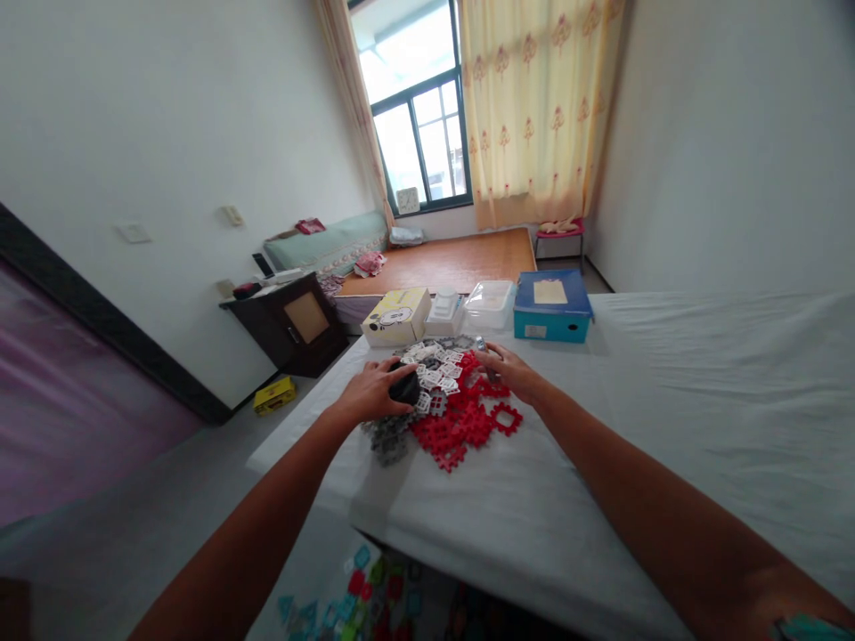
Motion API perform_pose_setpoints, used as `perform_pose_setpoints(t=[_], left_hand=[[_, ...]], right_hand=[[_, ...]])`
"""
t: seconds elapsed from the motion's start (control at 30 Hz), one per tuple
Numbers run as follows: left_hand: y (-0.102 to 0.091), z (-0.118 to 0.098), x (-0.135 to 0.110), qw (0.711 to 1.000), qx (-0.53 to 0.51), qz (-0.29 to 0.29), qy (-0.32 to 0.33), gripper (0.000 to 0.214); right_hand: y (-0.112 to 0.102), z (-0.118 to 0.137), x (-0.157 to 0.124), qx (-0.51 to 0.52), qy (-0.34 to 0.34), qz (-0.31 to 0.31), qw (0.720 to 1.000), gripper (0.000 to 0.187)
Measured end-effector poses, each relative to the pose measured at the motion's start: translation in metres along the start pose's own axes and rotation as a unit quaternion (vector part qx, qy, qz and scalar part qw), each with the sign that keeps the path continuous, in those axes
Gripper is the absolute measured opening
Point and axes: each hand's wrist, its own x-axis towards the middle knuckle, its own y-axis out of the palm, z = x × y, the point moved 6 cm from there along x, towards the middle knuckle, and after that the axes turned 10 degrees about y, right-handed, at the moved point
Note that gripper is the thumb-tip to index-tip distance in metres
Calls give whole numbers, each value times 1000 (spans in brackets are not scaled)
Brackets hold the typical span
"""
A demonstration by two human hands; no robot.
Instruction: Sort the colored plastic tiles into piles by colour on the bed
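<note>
Head view. The left hand (372,392) is closed around a black object (404,388) at the near-left edge of a heap of interlocking plastic pieces on the cloth-covered worktop (668,418). The right hand (511,370) rests palm-down on the heap's far right side, fingers curled; whether it grips anything cannot be told. White pieces (437,372) lie between the hands, red pieces (468,425) just nearer, grey pieces (387,442) below the left hand. Beyond the hands stand a yellow box (396,317), a clear container (490,305) and a blue box (552,306).
</note>
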Motion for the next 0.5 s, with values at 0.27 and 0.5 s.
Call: perform_pose_setpoints(t=[0.27,0.5], left_hand=[[-21,-1,11,925,-347,-135,-73,80],[45,-66,36,773,-625,-87,-66,73]], right_hand=[[10,18,-9,-31,-78,0,996,83],[41,43,-36,-94,-163,64,980,93]])
